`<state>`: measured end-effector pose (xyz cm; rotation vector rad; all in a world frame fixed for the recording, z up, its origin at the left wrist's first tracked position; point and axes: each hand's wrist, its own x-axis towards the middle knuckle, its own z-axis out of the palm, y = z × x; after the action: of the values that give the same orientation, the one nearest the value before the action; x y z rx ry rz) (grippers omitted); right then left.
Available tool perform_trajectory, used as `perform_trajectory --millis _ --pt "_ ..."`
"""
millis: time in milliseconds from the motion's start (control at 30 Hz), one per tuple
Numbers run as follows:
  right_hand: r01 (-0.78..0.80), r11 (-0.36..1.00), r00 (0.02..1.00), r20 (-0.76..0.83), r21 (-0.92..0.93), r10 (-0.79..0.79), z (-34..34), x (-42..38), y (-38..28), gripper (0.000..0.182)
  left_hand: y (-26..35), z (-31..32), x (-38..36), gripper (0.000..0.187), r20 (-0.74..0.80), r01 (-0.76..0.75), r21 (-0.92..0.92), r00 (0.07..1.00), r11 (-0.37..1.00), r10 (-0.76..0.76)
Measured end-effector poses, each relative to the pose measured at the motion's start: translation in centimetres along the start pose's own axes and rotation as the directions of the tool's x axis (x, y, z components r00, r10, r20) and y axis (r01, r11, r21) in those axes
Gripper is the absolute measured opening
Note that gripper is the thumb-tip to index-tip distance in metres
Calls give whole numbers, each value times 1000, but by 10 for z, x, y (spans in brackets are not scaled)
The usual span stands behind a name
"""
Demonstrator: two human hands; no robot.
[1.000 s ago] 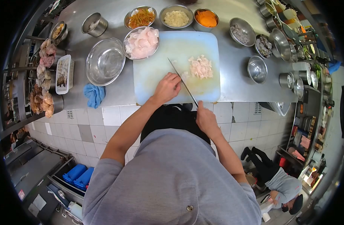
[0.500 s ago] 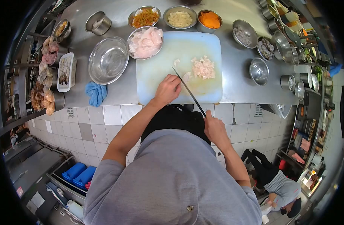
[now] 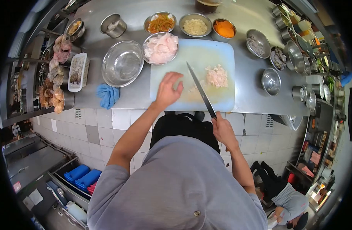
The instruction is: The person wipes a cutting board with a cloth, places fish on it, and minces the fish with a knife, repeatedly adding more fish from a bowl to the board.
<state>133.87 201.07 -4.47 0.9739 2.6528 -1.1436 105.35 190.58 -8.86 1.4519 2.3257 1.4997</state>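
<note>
Your right hand (image 3: 222, 128) is closed around the handle of the knife (image 3: 201, 90) at the near edge of the cutting board (image 3: 199, 53), the blade running away toward the far left across the board; your left hand (image 3: 167, 91) lies on the board's near-left part with fingers loosely spread, holding nothing. The chopped pale meat (image 3: 217, 75) sits in a small heap right of the blade, apart from both hands; a few scraps lie beside the blade. Judging from this, curl your left fingertips under before you steady any piece; keep the tip low on the board and rock through the heap. The bowl of uncut slices (image 3: 161, 48) stands at the board's far-left corner, within your left hand's reach.
</note>
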Motion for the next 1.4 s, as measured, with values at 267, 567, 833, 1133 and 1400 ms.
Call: perform_trajectory --millis 267,567,833,1133,1400 --pt "0 994 1000 2 -113 0 5 -9 32 19 -67 -72 92 30 87 289 124 950 949 -301" --pt "-12 999 994 -107 -51 7 0 -6 23 20 -57 -73 107 26 351 1 353 927 936 -134" --pt "-41 999 998 -39 -29 40 13 -6 27 19 -53 -57 112 18 364 185 249 892 951 -269" --pt "-40 996 999 -9 82 41 21 19 22 23 -82 -59 115 17 301 440 -312 886 842 -352" --pt "-34 992 999 -31 122 38 28 27 30 23 -53 -49 123 50 390 271 241 852 932 -348"
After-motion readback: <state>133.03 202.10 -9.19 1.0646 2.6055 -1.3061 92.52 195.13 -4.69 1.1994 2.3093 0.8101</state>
